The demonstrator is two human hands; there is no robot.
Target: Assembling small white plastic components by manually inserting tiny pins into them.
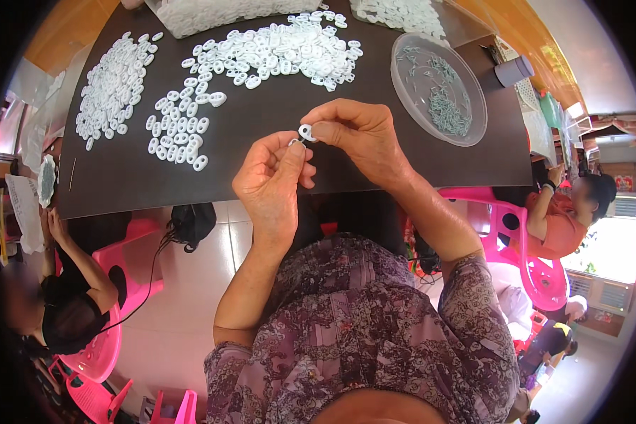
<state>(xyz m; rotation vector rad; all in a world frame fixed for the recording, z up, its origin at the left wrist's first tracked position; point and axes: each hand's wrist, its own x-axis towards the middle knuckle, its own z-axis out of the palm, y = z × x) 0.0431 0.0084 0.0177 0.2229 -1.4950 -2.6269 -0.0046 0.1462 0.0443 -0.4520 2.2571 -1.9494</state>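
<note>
Head view. My right hand (360,138) is pinched on a white two-holed piece (306,132), thumb against forefinger, with the piece's outer end standing clear of the tips. My left hand (272,169) meets it just beside, thumb and fingertips drawn together on a second white piece (294,142), mostly covered by the thumb. Both pieces are above the near part of the dark table (222,180), off its surface. Something thin shows between the two pinches; it is too small to identify.

Handling assessment: the pieces look like moulded plastic, so I judge them light and stiff, unlikely to bend or crack under finger pressure. The smooth, rounded faces may slip or spin. The sound hold is across the flat faces or on the long edges, near one end, leaving the holes uncovered. Pressing on the curved tip alone would probably let the piece roll.

Surroundings: a loose cluster of like pieces (180,131) lies left of my hands, a large heap (290,53) beyond them, and another heap (113,88) at far left. To the right stands a round clear tray (418,95) holding small grey-green parts (449,119).
</note>
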